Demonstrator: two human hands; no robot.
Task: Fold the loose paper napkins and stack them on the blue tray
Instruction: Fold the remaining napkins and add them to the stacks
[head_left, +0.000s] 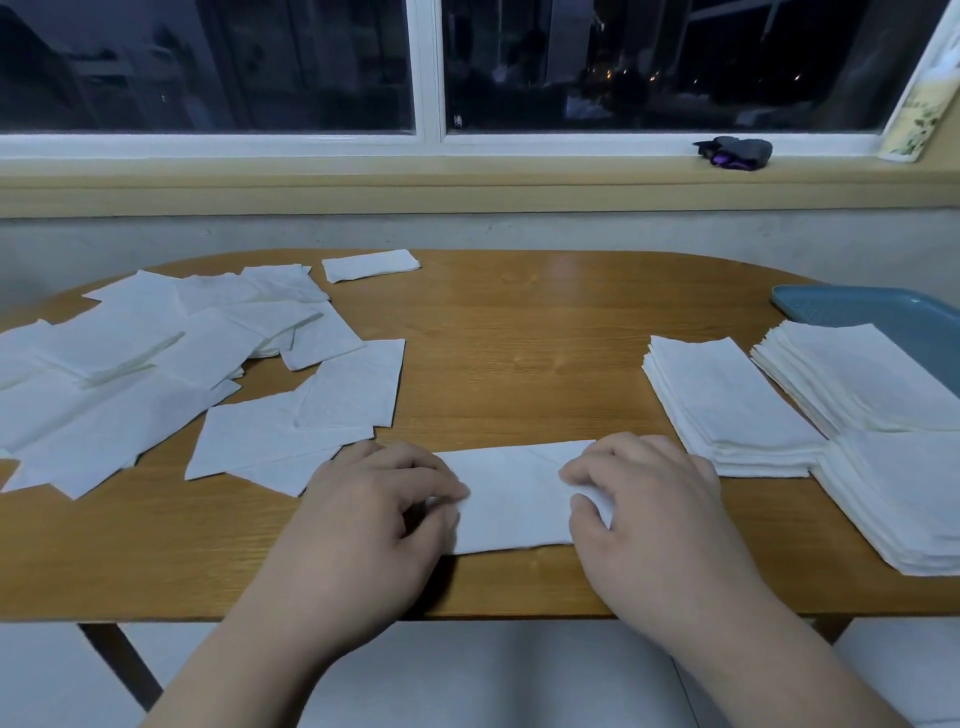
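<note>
Napkin (511, 499) folded into a strip lies at the table's (519, 338) near edge, and we pinch it at both ends. Our left hand (363, 525) curls thumb and forefinger on the left end; our right hand (654, 509) grips the raised right end. Loose napkins (156, 364) sprawl to the left, and folded stacks (727, 405) sit right, by the blue tray (857, 309).

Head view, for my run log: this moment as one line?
folding napkin | left hand pinches its left end | right hand pinches right end | loose pile left
</note>
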